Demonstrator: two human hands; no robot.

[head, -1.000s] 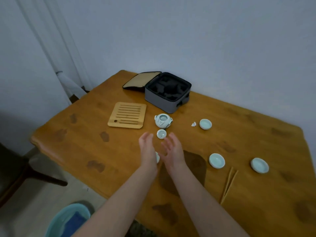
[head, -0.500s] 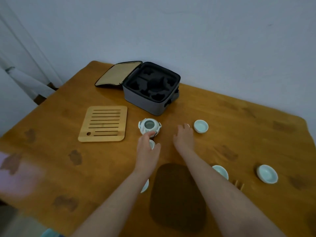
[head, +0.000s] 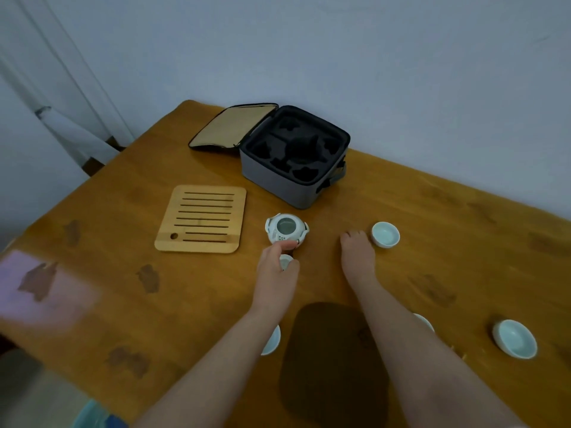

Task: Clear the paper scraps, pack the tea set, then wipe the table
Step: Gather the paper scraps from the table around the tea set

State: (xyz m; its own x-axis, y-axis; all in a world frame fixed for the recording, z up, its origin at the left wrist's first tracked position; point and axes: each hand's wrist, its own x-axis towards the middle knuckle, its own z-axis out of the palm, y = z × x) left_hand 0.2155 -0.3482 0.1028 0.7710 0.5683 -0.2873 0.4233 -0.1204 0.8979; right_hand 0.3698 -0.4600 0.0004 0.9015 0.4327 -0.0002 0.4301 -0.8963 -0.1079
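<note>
My left hand (head: 276, 268) holds a small pale lid (head: 285, 261) between thumb and forefinger, just in front of the open white teapot (head: 286, 230). My right hand (head: 357, 254) rests on the wooden table (head: 448, 217) with its fingertips curled down beside a pale blue cup (head: 385, 234). They cover the spot where the paper scrap lay, so the scrap is hidden. The grey case (head: 278, 186) stands open at the back, its black foam slots unfilled. Another cup (head: 514, 338) sits at the right. Two more cups (head: 272, 339) (head: 425, 322) peek from behind my forearms.
A slatted bamboo tray (head: 200, 219) lies left of the teapot. A dark brown mat (head: 333, 359) lies between my forearms. The case's lid (head: 231, 125) is folded flat to the left. A blue basin (head: 89, 417) shows below the table's near edge.
Both hands reached forward from the table's middle: the left took hold of the small lid, the right came down over the scrap by the cup. The view moved closer.
</note>
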